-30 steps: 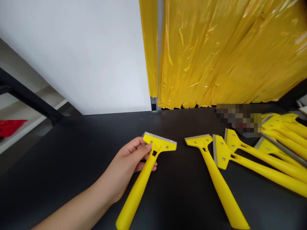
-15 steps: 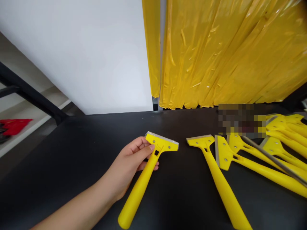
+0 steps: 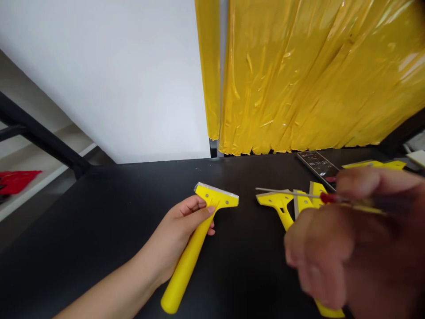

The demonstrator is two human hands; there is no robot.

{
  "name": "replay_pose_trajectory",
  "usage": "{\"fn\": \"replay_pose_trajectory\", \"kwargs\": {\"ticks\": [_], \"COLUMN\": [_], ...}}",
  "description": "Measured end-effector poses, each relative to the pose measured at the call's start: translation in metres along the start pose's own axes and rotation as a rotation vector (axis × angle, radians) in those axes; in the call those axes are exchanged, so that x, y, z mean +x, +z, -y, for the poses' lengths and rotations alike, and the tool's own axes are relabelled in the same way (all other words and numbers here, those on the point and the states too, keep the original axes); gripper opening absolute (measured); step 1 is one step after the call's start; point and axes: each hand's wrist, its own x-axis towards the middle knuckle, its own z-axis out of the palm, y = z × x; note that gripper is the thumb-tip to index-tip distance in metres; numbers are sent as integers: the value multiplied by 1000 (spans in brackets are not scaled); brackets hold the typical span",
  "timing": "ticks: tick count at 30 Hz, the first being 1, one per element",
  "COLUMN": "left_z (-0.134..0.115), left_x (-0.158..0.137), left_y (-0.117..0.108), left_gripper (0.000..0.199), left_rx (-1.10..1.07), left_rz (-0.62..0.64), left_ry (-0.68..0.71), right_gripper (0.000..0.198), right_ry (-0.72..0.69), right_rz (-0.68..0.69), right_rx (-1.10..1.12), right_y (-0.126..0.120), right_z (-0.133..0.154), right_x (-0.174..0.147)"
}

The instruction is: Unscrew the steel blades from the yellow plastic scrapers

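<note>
My left hand (image 3: 187,221) is closed round the neck of a yellow scraper (image 3: 189,261), just below its wide head. The scraper's blade edge faces away from me, and two screws show on the head. From the right comes my right hand (image 3: 328,248), blurred, its fingers closed on a screwdriver (image 3: 292,192) with a thin metal shaft and a red part at the grip. The shaft points left, its tip a short way right of the held scraper's head. Beneath it lies a second yellow scraper (image 3: 275,199), partly covered by my right hand.
More yellow scrapers (image 3: 301,201) lie to the right, mostly behind my right hand. A phone (image 3: 317,164) showing a timer rests at the back of the black table (image 3: 99,221). Yellow plastic sheeting (image 3: 299,79) and a white panel (image 3: 116,79) stand behind.
My right hand has come into view from the right with the screwdriver, now covering several scrapers. My left hand and its scraper have shifted slightly left in the picture.
</note>
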Motion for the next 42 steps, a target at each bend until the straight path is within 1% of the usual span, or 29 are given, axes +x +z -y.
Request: {"fn": "replay_pose_trajectory", "kwargs": {"ticks": [1, 2, 3, 5, 7, 9, 10, 12, 14, 17, 20, 23, 27, 33, 37, 40, 42], "left_z": [-1, -2, -3, -6, -7, -6, -6, -4, -2, -1, 0, -2, -5, -5, -4, -5, -5], "left_x": [0, 0, -1, -2, -3, -4, -4, -4, -4, -3, -3, -4, -6, -6, -7, -7, -7], "left_y": [0, 1, 2, 3, 4, 3, 2, 0, -1, -1, -1, 2, 5, 4, 2, 3, 5], "left_gripper": [18, 19, 20, 22, 22, 23, 26, 32, 34, 32, 31, 32, 36, 35, 34, 34, 34], "left_rx": [-6, -10, -11, -7, -1, 8, 13, 25, 34, 35, 22, 27, 75, 88, 82, 77, 92], "left_rz": [0, 1, 3, 6, 9, 17, 24, 43, 58, 55, 44, 46, 66, 84, 98, 91, 89], "left_ry": [6, 9, 9, 3, -5, -16, -26, -47, -65, -82, -97, -117, -124, -140, -144, -142, -131], "right_gripper": [38, 38, 35, 25, 19, 16, 14, 13, 16, 17, 14, 13, 12, 11, 11, 14, 14], "right_ry": [59, 111, 119, 141, 147, 132, 117, 102, 67, 9, -8, 11, 40, 51, 67, 36, 9], "right_rz": [-60, -128, -147, -140, -167, -204, -192, -82, 20, 115, 180, 199, 185, 141, 164, 189, 205], "right_rx": [224, 319, 312, 136, -35, -64, -46, -26, -25, -42, -64, -65, -52, -79, -82, -94, -169], "right_y": [-7, -13, -17, -19, -13, -4, -1, 3, 3, 2, 3, 7, 10, 9, 8, 9, 8], "right_z": [4, 8, 11, 13, 7, -7, -14, -28, -36, -37, -36, -41, -45, -40, -43, -45, -43], "right_x": [12, 22, 31, 41, 42, 37, 34, 27, 23, 21, 21, 23, 27, 30, 29, 29, 31]}}
